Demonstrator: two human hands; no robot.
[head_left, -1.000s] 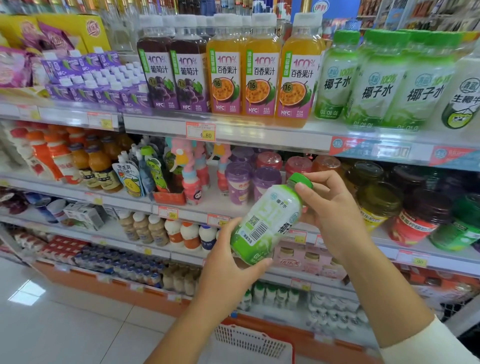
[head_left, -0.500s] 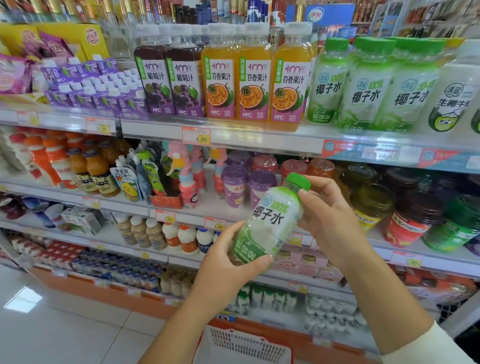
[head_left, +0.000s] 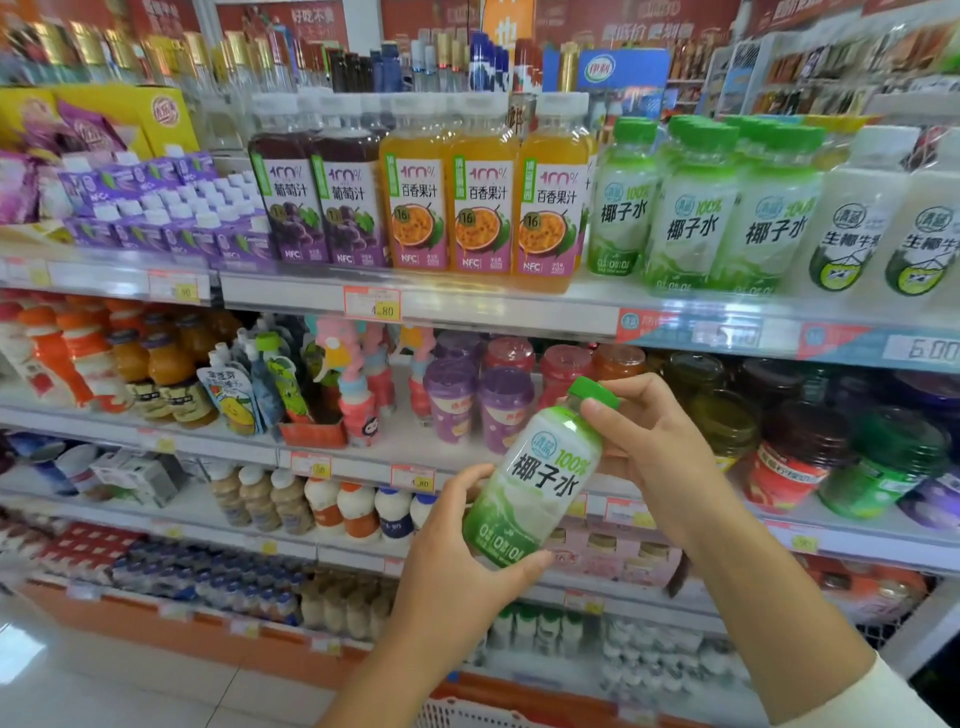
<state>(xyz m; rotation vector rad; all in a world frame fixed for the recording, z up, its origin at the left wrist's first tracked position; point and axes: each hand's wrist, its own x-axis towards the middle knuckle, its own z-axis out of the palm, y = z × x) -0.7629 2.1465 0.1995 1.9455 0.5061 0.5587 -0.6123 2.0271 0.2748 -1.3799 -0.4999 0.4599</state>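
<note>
Both hands held one tilted bottle of coconut water in front of the drink shelves.

The left hand cupped the bottle's base, with the fingers curled round its far side and the thumb pressed across the lower front edge. The right hand pinched the neck, its thumb lying just under the green cap and its fingers bent behind the cap. Between the two grips the bottle leaned with the cap up and toward the right hand, and its label faced the camera. Purple cups stood on a shelf just behind the bottle's upper half. Matching bottles stood in a row well above the right hand. A white basket showed below the left wrist.
</note>
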